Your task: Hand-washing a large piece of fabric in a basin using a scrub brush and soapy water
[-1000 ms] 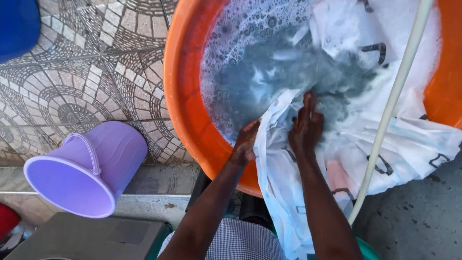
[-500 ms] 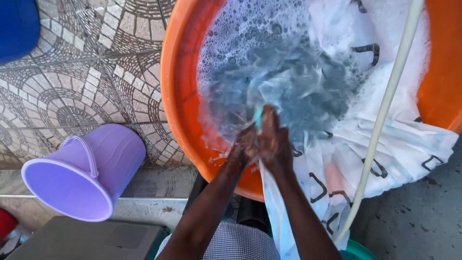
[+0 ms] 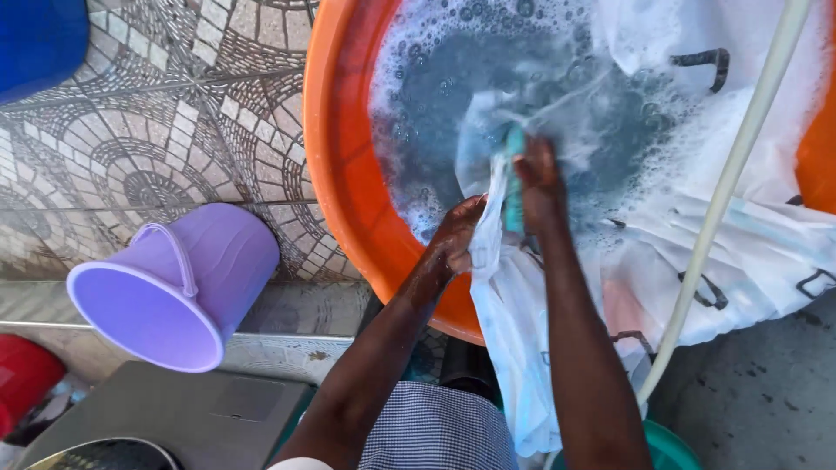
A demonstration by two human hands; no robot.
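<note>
A large orange basin [image 3: 344, 187] holds soapy blue-grey water [image 3: 488, 96] and a white cloth with dark markings [image 3: 740, 252] that hangs over its near rim. My left hand [image 3: 457, 239] grips a bunched fold of this cloth at the basin's near edge. My right hand [image 3: 538, 178] is closed on the same fold just above it, over the foam, with a teal strip of the cloth showing beside the fingers. Both forearms reach up from the bottom of the view. The lower part of the cloth hangs down between my arms.
A lilac bucket [image 3: 174, 287] lies on its side on the patterned mosaic floor [image 3: 148, 130] left of the basin. A pale hose [image 3: 723, 200] slants across the cloth. A blue container [image 3: 35, 39] sits top left, a red item [image 3: 22, 374] bottom left, a green tub [image 3: 670, 448] below.
My hands came together on the cloth, then my right hand pushed forward along the fold into the water while the left stayed at the rim.
</note>
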